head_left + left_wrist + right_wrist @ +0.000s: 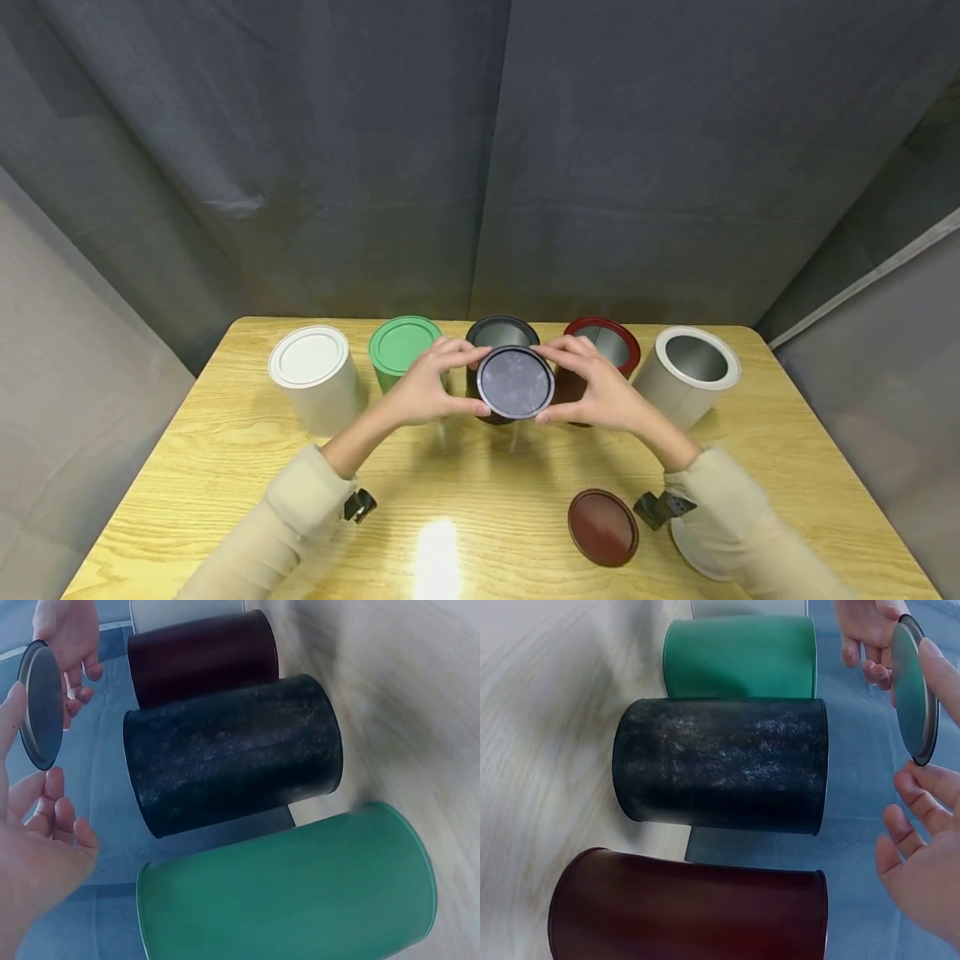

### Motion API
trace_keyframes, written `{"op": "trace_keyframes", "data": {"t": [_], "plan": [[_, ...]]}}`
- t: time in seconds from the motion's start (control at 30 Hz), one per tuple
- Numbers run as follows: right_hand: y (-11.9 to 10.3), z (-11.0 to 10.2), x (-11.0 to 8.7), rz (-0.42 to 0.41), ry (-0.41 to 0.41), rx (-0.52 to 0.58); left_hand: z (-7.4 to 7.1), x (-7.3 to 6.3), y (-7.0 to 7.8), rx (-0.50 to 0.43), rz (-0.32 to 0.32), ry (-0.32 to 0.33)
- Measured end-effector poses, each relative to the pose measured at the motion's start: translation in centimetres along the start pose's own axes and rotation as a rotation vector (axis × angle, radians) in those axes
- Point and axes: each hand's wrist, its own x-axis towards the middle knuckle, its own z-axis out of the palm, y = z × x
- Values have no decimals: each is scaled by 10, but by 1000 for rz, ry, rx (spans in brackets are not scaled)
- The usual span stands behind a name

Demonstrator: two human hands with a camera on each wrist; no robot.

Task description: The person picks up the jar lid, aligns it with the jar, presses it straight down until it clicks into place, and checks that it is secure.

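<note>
A round black lid (516, 382) is held up between both hands, its flat face toward the head camera. My left hand (435, 385) pinches its left edge between thumb and fingers. On the opposite edge, my right hand (592, 385) grips it the same way. Just behind the lid stands the black canister (502, 332), uncovered, with its grey inside showing. Both wrist views show the lid (42, 705) raised off the canister's mouth, apart from the black canister (720, 765).
Left of the black canister are a green canister (405, 343) and a white one (309, 358), both lidded. To the right, a dark red canister (603, 342) and another white canister (693, 358) stand uncovered. A dark red lid (602, 527) and a white lid (693, 550) lie nearer.
</note>
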Motion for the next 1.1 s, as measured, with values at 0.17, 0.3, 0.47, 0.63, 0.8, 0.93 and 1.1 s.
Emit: {"op": "trace_keyframes", "data": {"t": [0.17, 0.3, 0.47, 0.63, 0.8, 0.93, 1.1], "plan": [[4, -1, 5, 14, -11, -11, -3, 4, -3, 11, -19, -10], [7, -2, 10, 13, -13, -12, -4, 8, -4, 13, -29, -7], [12, -5, 17, 9, -16, -15, -5, 16, -6, 39, -12, 10], [17, -7, 22, 37, -25, 1, -6, 24, -10, 56, -9, 12], [22, -8, 28, 56, -46, 5, -9, 30, -14, 52, -30, 5], [25, -10, 35, 65, -57, 0, -13, 35, -17, 70, -51, -9], [31, -10, 43, 103, -87, 1, -18, 42, -19, 101, -92, -55]]}}
